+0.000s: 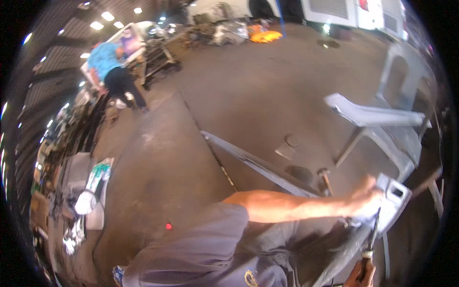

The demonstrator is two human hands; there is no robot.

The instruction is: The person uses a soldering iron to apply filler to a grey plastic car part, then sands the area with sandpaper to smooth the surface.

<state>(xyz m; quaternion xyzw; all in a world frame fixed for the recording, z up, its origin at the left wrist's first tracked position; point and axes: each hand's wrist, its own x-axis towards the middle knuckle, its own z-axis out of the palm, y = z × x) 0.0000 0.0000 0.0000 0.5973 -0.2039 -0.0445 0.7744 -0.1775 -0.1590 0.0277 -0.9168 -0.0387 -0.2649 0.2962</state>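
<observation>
At the lower right, my left hand (366, 197) reaches across and grips a light grey metal part (398, 203) with an oblong slot near its end. My right hand (361, 275), partly cut off by the lower edge, is closed round the handle of a slim hand tool (367, 253). The tool's thin dark shaft points up and its tip meets or overlaps the part beside my left hand. Whether it is a screwdriver or a file I cannot tell.
A hammer (325, 181) and a long metal strip (253, 160) lie on the floor. Grey panels (377, 115) stand at the right. Far left, a person in a blue shirt (105, 57) bends at a bench. Bags and clutter (88, 201) sit at the left; white vehicles (330, 13) stand behind.
</observation>
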